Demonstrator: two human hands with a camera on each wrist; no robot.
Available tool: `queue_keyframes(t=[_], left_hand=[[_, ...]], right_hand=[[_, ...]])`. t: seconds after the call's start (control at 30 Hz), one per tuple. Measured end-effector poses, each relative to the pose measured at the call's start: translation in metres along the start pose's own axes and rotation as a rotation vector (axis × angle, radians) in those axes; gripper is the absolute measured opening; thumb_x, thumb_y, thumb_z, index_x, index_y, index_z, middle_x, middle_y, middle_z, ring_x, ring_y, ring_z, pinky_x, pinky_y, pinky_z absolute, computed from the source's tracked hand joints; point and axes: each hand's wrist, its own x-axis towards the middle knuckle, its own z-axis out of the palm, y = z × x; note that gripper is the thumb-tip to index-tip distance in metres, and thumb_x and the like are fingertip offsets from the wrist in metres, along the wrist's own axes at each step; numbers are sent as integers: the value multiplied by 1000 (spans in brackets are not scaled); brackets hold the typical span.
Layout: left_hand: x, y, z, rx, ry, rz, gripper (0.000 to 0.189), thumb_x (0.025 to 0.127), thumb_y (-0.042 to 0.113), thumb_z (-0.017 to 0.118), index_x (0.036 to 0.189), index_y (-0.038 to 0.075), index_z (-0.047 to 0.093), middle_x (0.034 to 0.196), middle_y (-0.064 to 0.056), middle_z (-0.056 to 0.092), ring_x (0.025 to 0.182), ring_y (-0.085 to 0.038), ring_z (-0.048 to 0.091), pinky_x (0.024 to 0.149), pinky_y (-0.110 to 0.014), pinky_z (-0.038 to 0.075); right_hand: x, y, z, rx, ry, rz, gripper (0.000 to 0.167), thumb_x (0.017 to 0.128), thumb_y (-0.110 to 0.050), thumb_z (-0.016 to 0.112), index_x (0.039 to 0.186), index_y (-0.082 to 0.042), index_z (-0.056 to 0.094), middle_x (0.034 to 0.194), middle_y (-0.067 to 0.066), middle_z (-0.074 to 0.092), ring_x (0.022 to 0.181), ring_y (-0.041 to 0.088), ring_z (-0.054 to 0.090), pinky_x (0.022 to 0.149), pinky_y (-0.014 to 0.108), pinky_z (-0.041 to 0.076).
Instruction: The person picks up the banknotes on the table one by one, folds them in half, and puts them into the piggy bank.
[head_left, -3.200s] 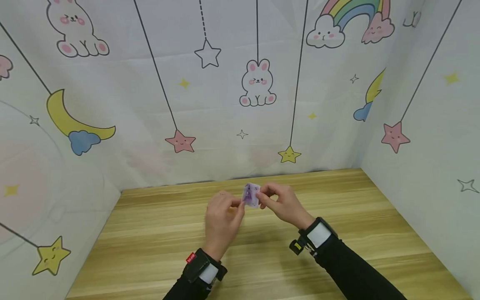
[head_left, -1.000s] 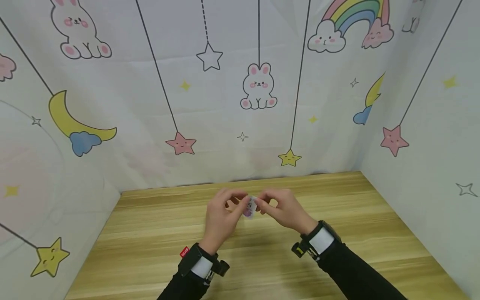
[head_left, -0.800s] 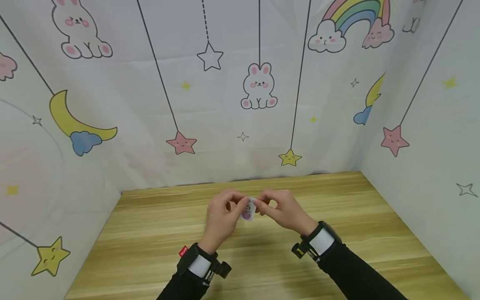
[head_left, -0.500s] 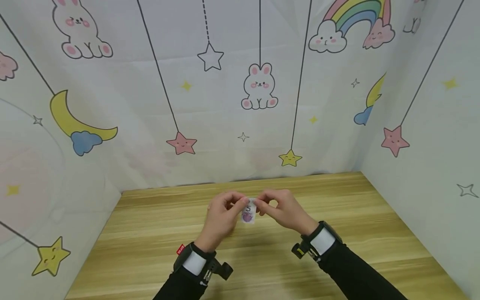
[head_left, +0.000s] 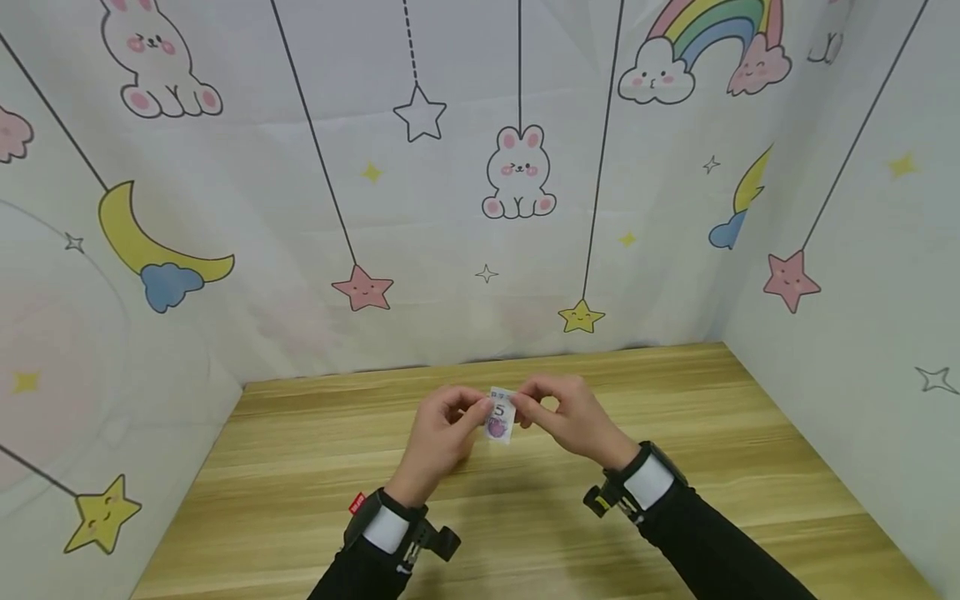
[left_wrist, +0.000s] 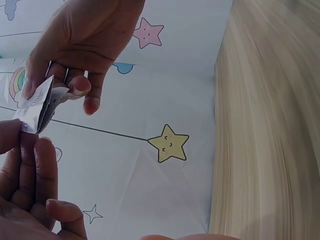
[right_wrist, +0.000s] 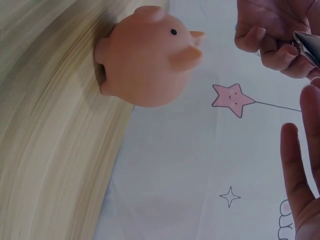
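Both hands meet over the middle of the table at a small folded banknote [head_left: 500,421], white and purple, with a 5 facing the head camera. My left hand [head_left: 444,435] pinches its left edge between thumb and fingers. At the right edge, the thumb and forefinger of my right hand [head_left: 573,419] pinch it too. Its folded layers stand a little apart in the left wrist view. A round, peach-coloured piggy bank [right_wrist: 145,62] stands on the table in the right wrist view; my left hand largely hides it from the head camera.
The wood-grain table [head_left: 315,475] ends against a white cloth backdrop [head_left: 435,325] printed with stars, rabbits and clouds. Cloth walls also rise on the left and right sides. Each wrist wears a black strap with a small camera.
The banknote has turned from a wider, two-panelled view to a narrow folded strip showing the 5. Over the last second it has straightened between the fingers, while the left wrist has swung slightly left.
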Motion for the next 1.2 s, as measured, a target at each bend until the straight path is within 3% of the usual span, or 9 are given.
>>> queue_keyframes(t=[0.27,0.6,0.9,1.2], left_hand=[[1,-2,2,24,10,33,14,104,16,72,103,3,78,99,-9,71,85,-16,59,71,-24,46],[-4,-9,0,139,13,82,6,100,14,77,100,11,81,94,-3,62,90,-20,52,73,-25,42],[-8,-18,-1,137,-8,125,4,100,15,77,101,15,81,97,-1,60,92,-26,51,70,-25,41],[-10,-23,-3,115,-33,189,6,101,13,76,98,8,77,98,-4,58,82,-24,47,64,-21,36]], right_hand=[[1,1,-1,2,7,1,15,103,2,67,96,-9,75,82,0,73,70,12,69,64,30,59],[4,-2,-4,-13,8,8,15,104,1,67,96,-10,74,82,-2,73,70,10,69,65,29,58],[4,-2,-3,-19,0,22,13,104,0,67,97,-9,75,83,-2,73,71,9,68,65,29,58],[6,-2,-2,-25,-8,18,14,104,-2,68,96,-11,75,84,-3,73,70,10,68,64,29,58]])
